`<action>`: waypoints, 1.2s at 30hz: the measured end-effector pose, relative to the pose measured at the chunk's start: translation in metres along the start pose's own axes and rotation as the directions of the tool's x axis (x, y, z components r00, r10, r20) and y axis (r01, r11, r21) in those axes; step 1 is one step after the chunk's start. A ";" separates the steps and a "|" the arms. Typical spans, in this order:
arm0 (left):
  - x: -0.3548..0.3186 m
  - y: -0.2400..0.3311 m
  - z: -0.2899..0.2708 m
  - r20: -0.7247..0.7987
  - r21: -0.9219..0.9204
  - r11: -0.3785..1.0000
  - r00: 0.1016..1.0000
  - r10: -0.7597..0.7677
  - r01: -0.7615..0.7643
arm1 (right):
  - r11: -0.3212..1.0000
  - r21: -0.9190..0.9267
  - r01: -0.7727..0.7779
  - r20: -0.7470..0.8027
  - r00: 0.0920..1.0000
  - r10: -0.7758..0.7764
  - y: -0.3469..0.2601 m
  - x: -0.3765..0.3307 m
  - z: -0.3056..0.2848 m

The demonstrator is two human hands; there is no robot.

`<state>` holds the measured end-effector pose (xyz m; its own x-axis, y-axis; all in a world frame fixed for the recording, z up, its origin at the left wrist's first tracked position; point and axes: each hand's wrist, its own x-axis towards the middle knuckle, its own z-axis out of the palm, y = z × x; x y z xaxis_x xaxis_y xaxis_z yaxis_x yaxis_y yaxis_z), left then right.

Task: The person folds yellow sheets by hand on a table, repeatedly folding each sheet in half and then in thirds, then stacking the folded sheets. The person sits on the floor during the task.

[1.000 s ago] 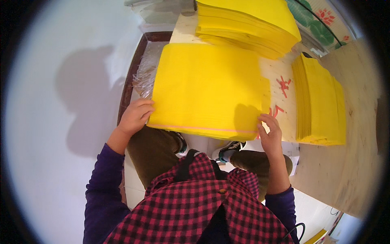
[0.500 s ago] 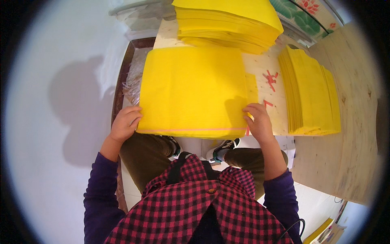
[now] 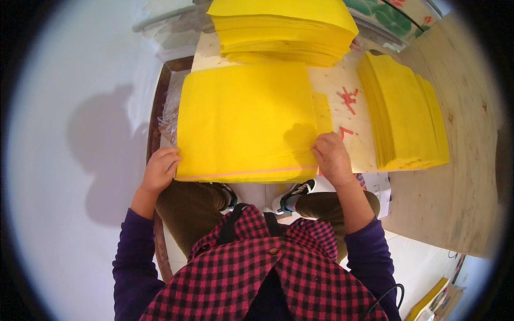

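Note:
A wide yellow fabric-like sheet [image 3: 243,115] lies flat on the table in front of me, its near edge at the table's front. Along that edge runs a thin pink strip [image 3: 241,172], slightly slanted, higher at the right. With fingertips pinched together, my left hand [image 3: 162,170] grips the sheet's left edge near its front corner. My right hand [image 3: 333,160] pinches the right edge, a little farther from the front corner. Whether one layer or more is between the fingers is hidden.
A tall stack of yellow sheets [image 3: 284,32] stands at the back, and another stack [image 3: 401,112] stands at the right. Red strip scraps [image 3: 349,100] lie on the pale wooden table [image 3: 353,152]. Clear plastic wrap [image 3: 170,112] is at the left, beside a white wall [image 3: 59,160].
The view has shifted a little. My right hand has slid slightly along the sheet's right edge, away from me, and the pink strip now slants more. Both hands keep their pinch.

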<state>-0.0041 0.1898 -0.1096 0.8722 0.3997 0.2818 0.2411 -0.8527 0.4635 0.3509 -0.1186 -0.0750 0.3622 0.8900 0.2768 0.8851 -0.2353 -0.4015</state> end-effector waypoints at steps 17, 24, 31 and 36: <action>0.020 0.049 -0.016 -0.048 0.046 0.998 0.998 0.049 -0.047 | 0.869 -0.248 -0.429 -0.142 0.903 0.405 0.075 -0.091 0.018; 0.063 0.137 0.045 0.052 -0.149 0.983 0.992 0.112 -0.103 | 0.903 -0.133 -0.409 -0.217 0.901 0.376 0.066 -0.096 0.015; 0.108 0.211 0.120 0.106 -0.231 0.964 0.982 0.157 -0.129 | 0.805 0.455 -0.380 -0.220 0.828 0.515 0.022 -0.109 0.015; 0.113 0.215 0.142 0.141 -0.186 0.973 0.976 0.164 -0.137 | 0.627 0.633 -0.455 -0.036 0.791 0.610 0.003 -0.118 0.026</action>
<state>0.2069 0.0038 -0.0968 0.9511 0.2030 0.2328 0.0363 -0.8219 0.5684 0.3035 -0.2144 -0.1318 0.8372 0.5468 0.0054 0.2051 -0.3049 -0.9300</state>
